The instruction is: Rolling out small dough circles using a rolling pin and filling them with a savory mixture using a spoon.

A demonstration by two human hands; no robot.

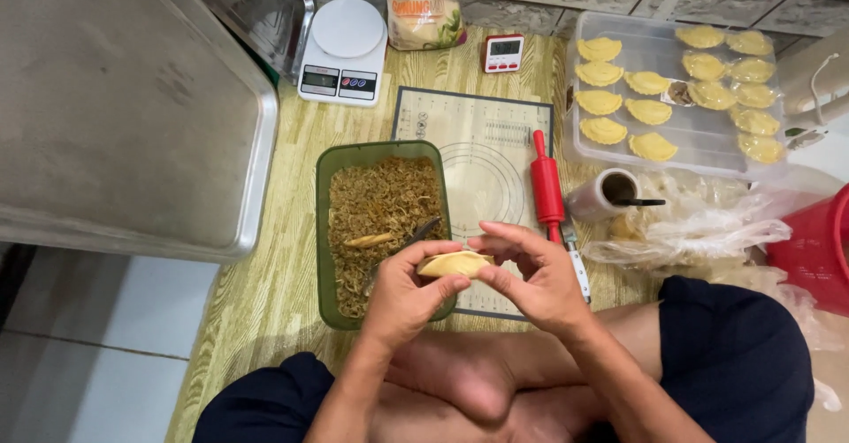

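Observation:
My left hand (402, 293) and my right hand (535, 275) together hold a folded yellow dough pastry (453, 263) above the near edge of a grey pastry mat (482, 156). The fingers of both hands pinch along its edge. Just left of my hands is a green rectangular container (325, 231) full of brown shredded filling, with a spoon (416, 235) lying in it. A red rolling pin (546, 187) lies on the right side of the mat.
A clear tray (681, 98) holds several finished yellow pastries at the back right. A white kitchen scale (345, 51), a small timer (503, 52) and a flour bag (424, 10) stand at the back. A big metal tray (115, 107) sits left; plastic bags (699, 231) and a red bucket (818, 248) sit right.

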